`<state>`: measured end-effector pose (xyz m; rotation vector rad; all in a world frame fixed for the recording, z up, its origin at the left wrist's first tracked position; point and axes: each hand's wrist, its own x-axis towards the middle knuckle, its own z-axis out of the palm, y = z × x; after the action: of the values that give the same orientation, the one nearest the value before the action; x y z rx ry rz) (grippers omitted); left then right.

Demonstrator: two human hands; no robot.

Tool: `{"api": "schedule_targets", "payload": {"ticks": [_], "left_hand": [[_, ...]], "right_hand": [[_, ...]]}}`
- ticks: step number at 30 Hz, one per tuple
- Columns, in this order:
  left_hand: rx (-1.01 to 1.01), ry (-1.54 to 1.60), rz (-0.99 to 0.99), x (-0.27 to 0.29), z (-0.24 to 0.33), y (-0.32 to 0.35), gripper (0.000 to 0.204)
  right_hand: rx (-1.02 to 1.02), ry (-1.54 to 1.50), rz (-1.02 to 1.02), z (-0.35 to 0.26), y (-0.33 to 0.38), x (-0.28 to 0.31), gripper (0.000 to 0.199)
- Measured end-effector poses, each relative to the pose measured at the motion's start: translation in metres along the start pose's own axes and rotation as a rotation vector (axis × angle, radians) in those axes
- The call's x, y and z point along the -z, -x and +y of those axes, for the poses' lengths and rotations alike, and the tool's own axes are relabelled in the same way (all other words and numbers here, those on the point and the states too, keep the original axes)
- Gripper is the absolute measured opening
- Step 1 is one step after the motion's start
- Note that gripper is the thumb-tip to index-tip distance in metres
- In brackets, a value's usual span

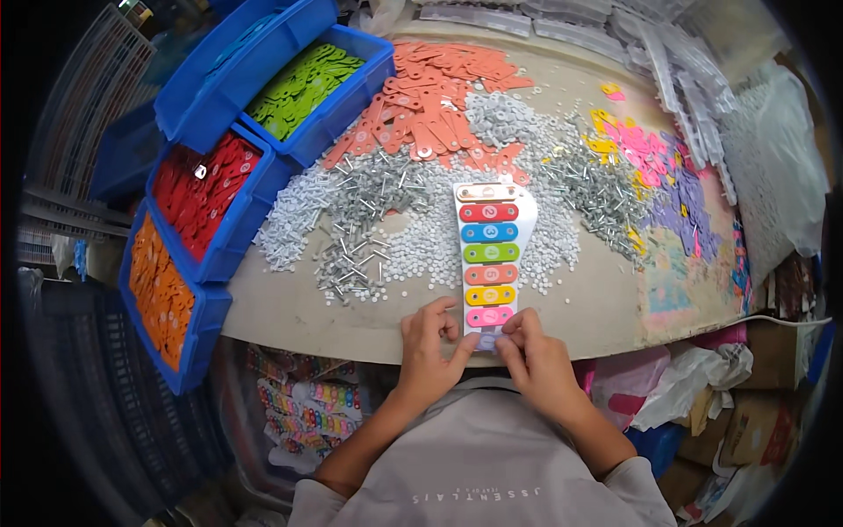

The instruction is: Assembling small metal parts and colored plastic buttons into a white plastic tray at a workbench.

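Note:
A white toy xylophone frame lies on the table with coloured bars across it, from a tan bar at the far end down through red, blue, green, orange, yellow and pink. My left hand and my right hand meet at its near end. Their fingertips pinch a small pale purple bar, mostly hidden by the fingers. Both hands rest at the table's front edge.
Piles of white washers, metal nails and salmon bars cover the table. Blue bins at the left hold green, red and orange bars. Pink, yellow and purple bars lie at the right beside white frames.

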<state>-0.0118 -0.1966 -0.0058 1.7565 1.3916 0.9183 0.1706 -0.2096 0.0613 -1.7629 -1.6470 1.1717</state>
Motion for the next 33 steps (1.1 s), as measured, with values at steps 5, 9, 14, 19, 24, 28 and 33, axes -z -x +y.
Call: {"api": "schedule_targets", "payload": {"ticks": [5,9,14,19,24,28,33], "left_hand": [[-0.009,0.0,0.004,0.002,0.002,-0.002,0.051],[-0.025,-0.002,0.011,0.0,0.005,-0.004,0.053],[0.018,0.053,0.061,0.017,0.007,-0.005,0.038],[0.032,-0.358,0.472,0.097,-0.036,-0.02,0.007],[0.072,-0.697,0.536,0.147,-0.082,-0.043,0.007],[0.133,-0.622,0.535,0.147,-0.117,-0.043,0.011],[0.171,-0.53,0.596,0.147,-0.111,-0.043,0.011]], "right_hand": [[-0.009,0.02,0.025,0.008,-0.009,0.006,0.021],[-0.166,-0.234,-0.052,0.038,-0.02,0.015,0.027],[0.008,-0.499,0.171,0.082,-0.018,0.002,0.025],[-0.003,-0.53,0.388,0.088,-0.015,0.0,0.025],[0.156,-0.044,0.372,0.071,-0.013,-0.008,0.022],[0.145,-0.068,0.329,0.064,-0.013,0.0,0.017],[0.059,0.012,0.663,0.082,-0.032,0.057,0.01]]}}
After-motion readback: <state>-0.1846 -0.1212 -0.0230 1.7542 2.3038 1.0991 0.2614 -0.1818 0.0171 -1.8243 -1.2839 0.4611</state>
